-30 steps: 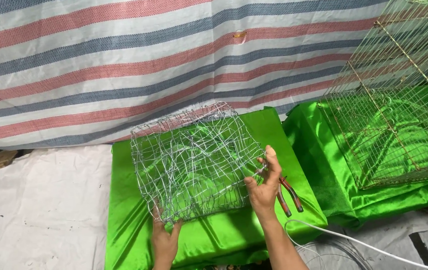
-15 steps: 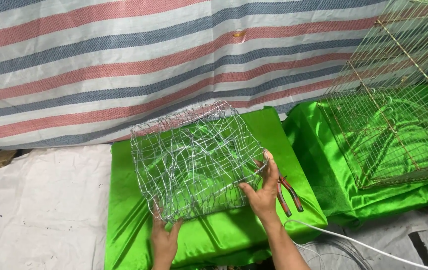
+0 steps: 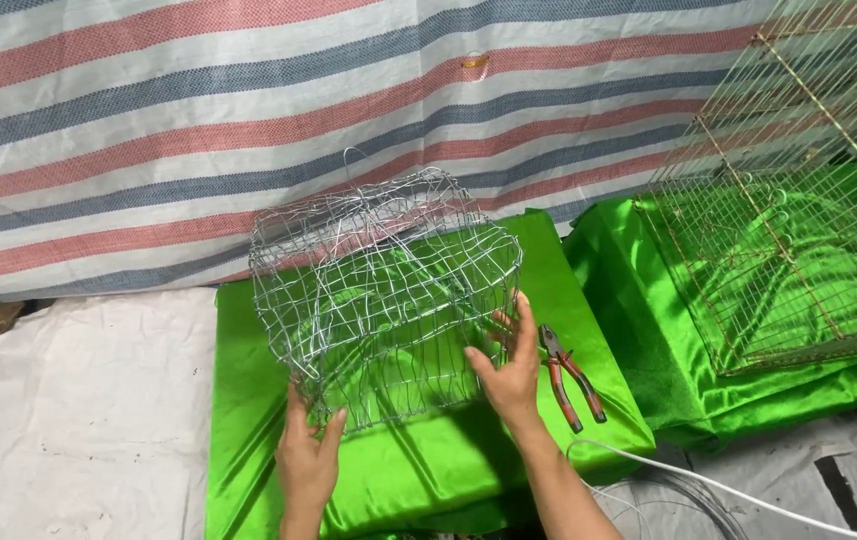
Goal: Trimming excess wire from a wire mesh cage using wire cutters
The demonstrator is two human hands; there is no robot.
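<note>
Head view shows you steadying a rounded wire basket (image 3: 384, 295) between both palms on the green satin cushion (image 3: 249, 400), where the soft surface lets it sit without sliding. Your left hand (image 3: 307, 460) cups the near lower corner, fingers spread flat against the mesh; your right hand (image 3: 509, 365) presses its right side, thumb and fingers splayed open over the wires rather than closed around any one. Held this way, the frame stays upright and its open weave faces you.

That basket is thin silver wire, bent unevenly into loose, irregular cells with a domed top. Just beside your right hand lie red-handled pliers (image 3: 569, 375) on the shiny cloth. Further right stands a square-gridded wire cage (image 3: 799, 200), stiffer and regular. Behind hangs a woven striped tarp (image 3: 249, 120); white sheeting (image 3: 69, 420) covers the floor.
</note>
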